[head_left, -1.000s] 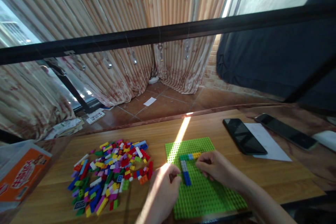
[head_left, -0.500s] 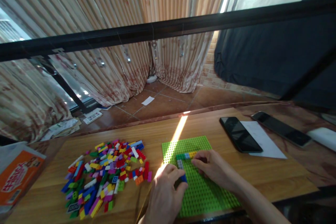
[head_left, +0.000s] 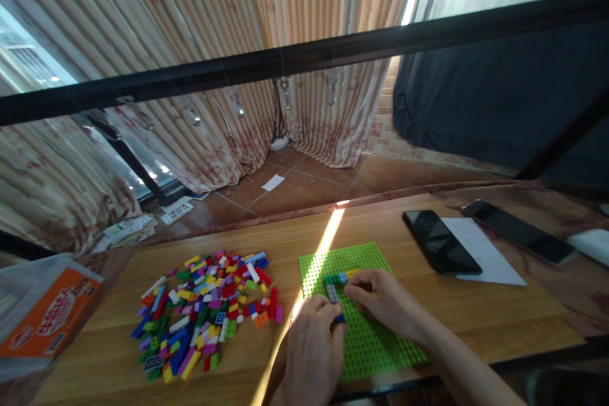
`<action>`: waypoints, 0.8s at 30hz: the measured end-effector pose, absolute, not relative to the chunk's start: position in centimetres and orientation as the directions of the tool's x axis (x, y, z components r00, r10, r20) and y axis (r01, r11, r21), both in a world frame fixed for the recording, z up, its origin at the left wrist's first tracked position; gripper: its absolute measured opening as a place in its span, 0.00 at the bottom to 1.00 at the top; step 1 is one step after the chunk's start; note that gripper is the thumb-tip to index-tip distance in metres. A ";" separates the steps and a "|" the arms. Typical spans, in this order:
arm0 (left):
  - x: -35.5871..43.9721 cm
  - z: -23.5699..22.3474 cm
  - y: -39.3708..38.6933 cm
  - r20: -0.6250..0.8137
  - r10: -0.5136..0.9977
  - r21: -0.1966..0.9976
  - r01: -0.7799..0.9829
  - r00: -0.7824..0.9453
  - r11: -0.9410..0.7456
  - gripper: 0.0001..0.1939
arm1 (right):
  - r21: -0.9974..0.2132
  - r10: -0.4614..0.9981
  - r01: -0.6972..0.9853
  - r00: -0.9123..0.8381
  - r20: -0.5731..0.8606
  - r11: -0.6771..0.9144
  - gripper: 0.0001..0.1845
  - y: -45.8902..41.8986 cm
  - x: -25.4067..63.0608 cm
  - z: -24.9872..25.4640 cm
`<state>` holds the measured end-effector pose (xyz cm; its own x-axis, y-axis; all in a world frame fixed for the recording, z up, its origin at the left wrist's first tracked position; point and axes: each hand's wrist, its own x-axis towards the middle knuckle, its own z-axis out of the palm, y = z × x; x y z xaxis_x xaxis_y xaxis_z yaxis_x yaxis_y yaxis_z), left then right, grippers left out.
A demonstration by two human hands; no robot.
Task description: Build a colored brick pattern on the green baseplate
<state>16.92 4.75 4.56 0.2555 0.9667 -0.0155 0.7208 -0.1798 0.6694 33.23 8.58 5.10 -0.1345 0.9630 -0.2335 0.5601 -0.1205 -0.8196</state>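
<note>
A green studded baseplate (head_left: 375, 355) lies on the table under both hands. On it, a row of green, light blue and yellow bricks (head_left: 343, 277) meets a pale grey brick (head_left: 332, 293) at a corner. My left hand (head_left: 314, 339) is at the plate's left side, thumb and fingers closed around a blue brick (head_left: 339, 318) near the grey one's lower end. My right hand (head_left: 378, 295) rests over the plate beside the yellow end of the row, fingertips pinched together; whatever is between them is hidden.
Many loose coloured bricks (head_left: 204, 311) are heaped on the wooden table (head_left: 257, 368) to the left. A clear box with an orange label (head_left: 52, 314) stands at the far left. A black phone (head_left: 442, 242), white paper (head_left: 490, 257) and a second phone (head_left: 518, 231) lie at the right.
My left thumb and fingers have drawn closer together around the blue brick, covering more of it. My right hand has shifted slightly left over the plate. The view has moved a little.
</note>
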 end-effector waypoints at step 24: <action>15.8 4.1 6.5 0.105 0.977 0.719 0.664 0.185 -0.203 0.15 | -0.564 0.992 0.817 -0.121 0.036 0.120 0.16 9.9 35.4 3.7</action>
<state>15.77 6.46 4.08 0.1852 0.9771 0.1050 0.6642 -0.2032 0.7194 35.37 9.88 3.74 -0.1212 0.9920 0.0360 0.8171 0.1203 -0.5638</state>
